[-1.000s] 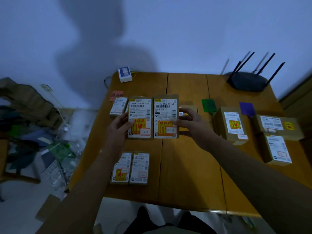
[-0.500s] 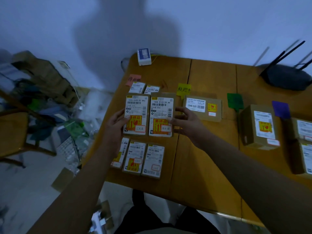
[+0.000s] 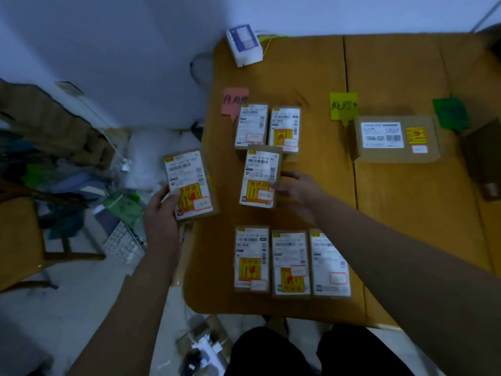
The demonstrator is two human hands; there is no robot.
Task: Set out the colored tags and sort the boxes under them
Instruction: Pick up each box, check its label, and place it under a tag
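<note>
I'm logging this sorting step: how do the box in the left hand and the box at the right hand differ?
The left-hand box is held off the table's edge, over the floor; the right-hand box is over the table, below the pink tag. The left hand grips its box; the right hand only touches its box's side. Both are brown, white-labelled, with yellow stickers.

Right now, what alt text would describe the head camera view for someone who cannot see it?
A person's left hand holds a labelled cardboard box off the wooden table's left edge while the right hand touches another box below the pink tag. Yellow and green tags lie to the right.
</note>
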